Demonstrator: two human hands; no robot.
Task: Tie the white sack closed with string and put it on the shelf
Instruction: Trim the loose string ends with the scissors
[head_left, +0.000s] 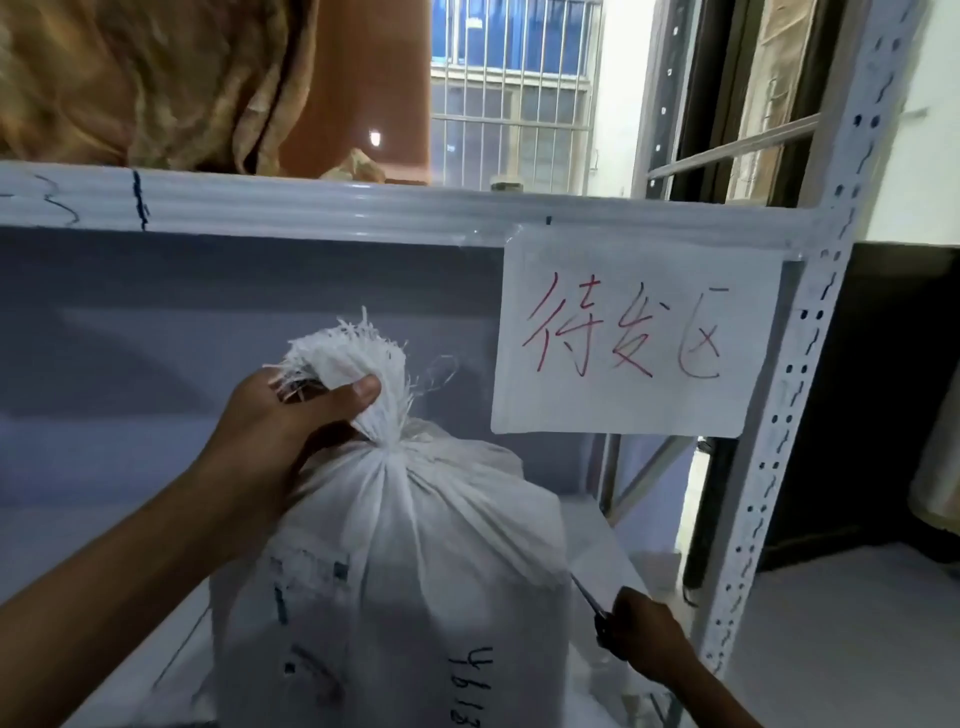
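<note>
The white sack (415, 561) stands upright on the lower board of the grey metal shelf (613, 551), its neck gathered and cinched tight with pale string (400, 441). A thin loop of string (441, 371) sticks out to the right of the frayed top. My left hand (291, 421) grips the frayed bunched top of the sack above the tie. Low on the right, beside the sack's side, my right hand (644, 631) is closed around a thin dark tool (587, 597) that looks like scissors. Black handwriting marks the sack's front.
A white paper sign (634, 338) with red writing hangs from the shelf's upper beam (363, 208). Brown fabric bundles (145, 78) lie on the level above. The perforated shelf upright (795, 415) rises at right; behind it is a barred window (514, 88).
</note>
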